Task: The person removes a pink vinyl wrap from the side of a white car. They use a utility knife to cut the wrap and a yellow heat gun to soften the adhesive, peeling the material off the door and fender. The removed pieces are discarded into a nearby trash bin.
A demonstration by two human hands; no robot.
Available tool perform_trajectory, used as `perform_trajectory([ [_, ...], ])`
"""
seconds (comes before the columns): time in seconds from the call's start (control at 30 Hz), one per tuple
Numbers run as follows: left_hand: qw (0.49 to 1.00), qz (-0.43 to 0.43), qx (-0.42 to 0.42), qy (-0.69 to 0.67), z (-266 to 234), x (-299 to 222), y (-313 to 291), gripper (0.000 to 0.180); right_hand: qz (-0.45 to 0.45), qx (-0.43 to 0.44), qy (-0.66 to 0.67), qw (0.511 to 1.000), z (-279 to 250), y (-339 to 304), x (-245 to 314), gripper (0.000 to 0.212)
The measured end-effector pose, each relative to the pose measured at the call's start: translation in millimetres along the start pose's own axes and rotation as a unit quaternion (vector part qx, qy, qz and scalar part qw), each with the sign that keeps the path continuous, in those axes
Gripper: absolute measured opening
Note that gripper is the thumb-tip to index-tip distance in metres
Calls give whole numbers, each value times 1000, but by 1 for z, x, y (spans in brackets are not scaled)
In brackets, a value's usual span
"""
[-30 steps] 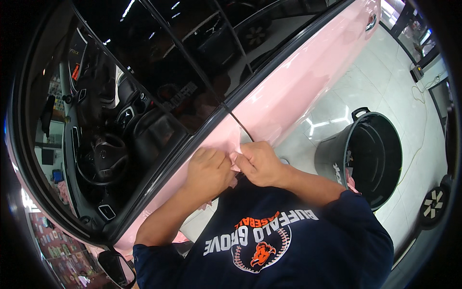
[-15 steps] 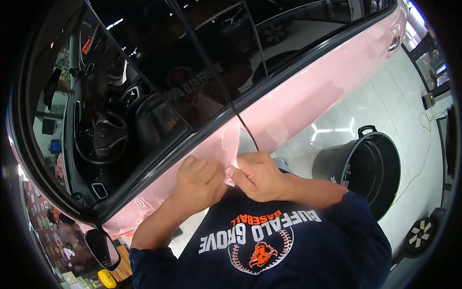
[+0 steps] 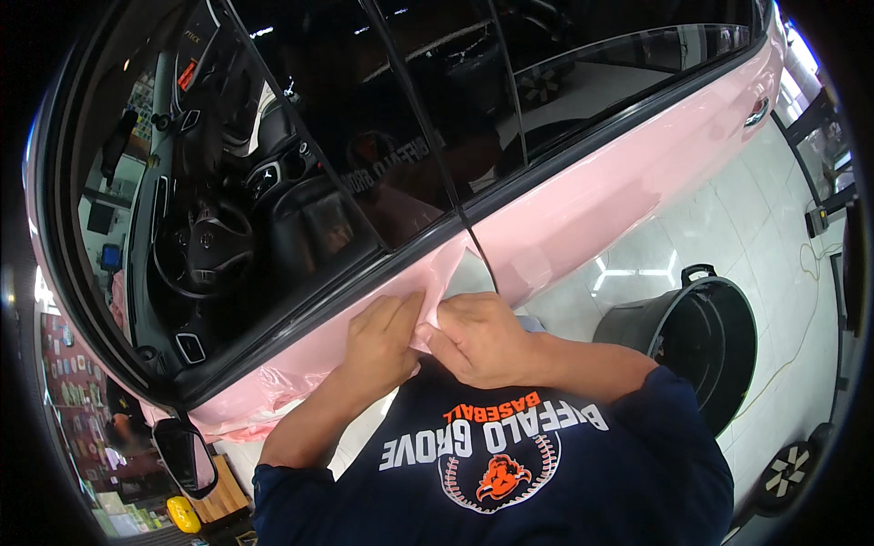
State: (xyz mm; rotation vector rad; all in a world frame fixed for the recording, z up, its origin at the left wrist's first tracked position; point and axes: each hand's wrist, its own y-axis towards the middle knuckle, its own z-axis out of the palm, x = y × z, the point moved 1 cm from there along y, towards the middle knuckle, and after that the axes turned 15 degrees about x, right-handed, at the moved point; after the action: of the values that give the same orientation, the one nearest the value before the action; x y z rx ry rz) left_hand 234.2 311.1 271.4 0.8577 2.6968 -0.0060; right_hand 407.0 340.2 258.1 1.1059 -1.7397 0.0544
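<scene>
Wearer's clothing, seen from above
Dark navy long-sleeved shirt (image 3: pixel 510 473); white and orange chest lettering arched over an orange ball-shaped emblem; sleeves pushed up, forearms bare.

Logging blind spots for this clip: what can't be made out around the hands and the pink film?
- Head view: left hand fingertips, pressed flat; any grip on the pink film is hidden.
- Right hand palm side faces away; pinch unclear.
- Film's lower edge, covered by both hands.
- Black bucket contents, too dark.

Beside the black door seam (image 3: pixel 473 250), the left hand (image 3: pixel 382 341) and right hand (image 3: pixel 482 338) cover the pink film's (image 3: pixel 437 282) loose edge, so its grip cannot be judged. Right of the seam, the black bucket's (image 3: pixel 701 346) base stays hidden behind a sleeve.
</scene>
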Motion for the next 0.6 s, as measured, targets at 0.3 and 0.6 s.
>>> perform_trajectory([
  [0.3, 999, -34, 20, -33, -15, -9, -8, 62, -84, 24, -7, 996, -1, 7, -1, 18],
  [0.6, 997, -58, -54, 19, 1, -16, -11, 54, -135, 49, -26, 989, -8, -4, -6, 16],
])
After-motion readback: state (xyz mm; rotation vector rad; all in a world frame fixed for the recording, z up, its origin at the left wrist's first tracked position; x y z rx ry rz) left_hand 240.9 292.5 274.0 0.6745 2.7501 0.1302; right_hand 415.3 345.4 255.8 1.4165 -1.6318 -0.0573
